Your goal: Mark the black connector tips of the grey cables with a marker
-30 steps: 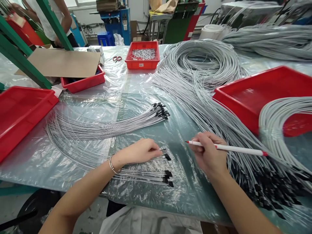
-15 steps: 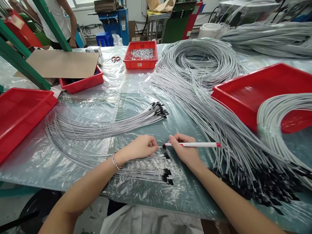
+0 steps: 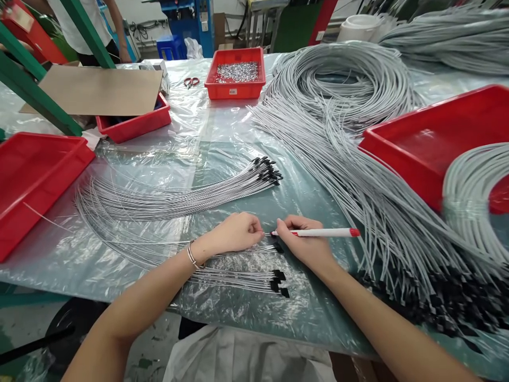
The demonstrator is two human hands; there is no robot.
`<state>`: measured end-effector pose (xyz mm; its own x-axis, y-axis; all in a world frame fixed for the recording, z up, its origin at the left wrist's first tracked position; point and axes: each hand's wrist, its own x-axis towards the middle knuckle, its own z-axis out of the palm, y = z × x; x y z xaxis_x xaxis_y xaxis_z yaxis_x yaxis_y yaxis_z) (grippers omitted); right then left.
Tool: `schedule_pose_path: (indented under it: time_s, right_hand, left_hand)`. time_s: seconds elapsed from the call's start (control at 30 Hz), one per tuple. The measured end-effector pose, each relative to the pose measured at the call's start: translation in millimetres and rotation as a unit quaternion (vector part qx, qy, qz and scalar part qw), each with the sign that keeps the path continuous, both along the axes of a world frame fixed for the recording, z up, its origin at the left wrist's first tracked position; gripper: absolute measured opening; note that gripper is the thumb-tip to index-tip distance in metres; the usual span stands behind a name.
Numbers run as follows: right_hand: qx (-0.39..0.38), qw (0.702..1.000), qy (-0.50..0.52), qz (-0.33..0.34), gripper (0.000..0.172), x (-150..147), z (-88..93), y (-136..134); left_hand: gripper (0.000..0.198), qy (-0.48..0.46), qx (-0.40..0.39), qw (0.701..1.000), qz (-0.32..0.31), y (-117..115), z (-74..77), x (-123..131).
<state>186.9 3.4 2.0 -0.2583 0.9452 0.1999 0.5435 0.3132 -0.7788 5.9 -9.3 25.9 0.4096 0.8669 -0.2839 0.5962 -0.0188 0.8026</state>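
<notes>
Head view: the left hand [image 3: 235, 233] lies knuckles-up on the bench [image 3: 306, 313] near its front edge, thumb and forefinger pinched shut on the end of one thin wire [image 3: 266, 233]. Only a short stub shows past the fingertips, which looks like a way to stop so limp a strand from wandering. The right hand [image 3: 307, 248] faces it, fingers closed around a white pen [image 3: 322, 232] in a writing grip. The red cap points towards the right edge and the tip meets the held wire end just beside the left fingertips. A bracelet [image 3: 192, 254] sits on the left wrist.

Under and just in front of both hands lies a small bunch of wires [image 3: 238, 278] with black tips, all ends turned the same way, probably so each can be picked singly. Further in, a larger fan of wires [image 3: 191, 199] has its black ends gathered together. Thick grey cable bundles [image 3: 350, 175] sweep from the far coils down to the right front corner, some looping into a red tray [image 3: 421, 143] at the right edge. Another red tray sits at the left edge [image 3: 35, 175]. A parts tray [image 3: 236, 74] of small metal pieces, scissors [image 3: 191, 81] and a cardboard sheet [image 3: 103, 90] lie towards the far edge. A clear plastic sheet [image 3: 178, 132] covers the top. Another person [image 3: 79, 26] stands beyond the far left corner.
</notes>
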Motion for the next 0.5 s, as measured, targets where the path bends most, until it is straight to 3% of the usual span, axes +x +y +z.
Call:
schedule_pose_path:
  time_s: [0.37,0.5]
  right_hand:
    - [-0.023,0.999,0.027,0.014,0.035,0.3,6.4,2.8]
    - [-0.066,0.987,0.143,-0.029,0.035,8.5,7.8,10.1]
  left_hand:
    - [0.037,0.006,-0.005,1.0,0.0,0.0,-2.1,-0.1]
    - [0.04,0.035,0.089,0.994,-0.045,-10.7,3.4,1.3]
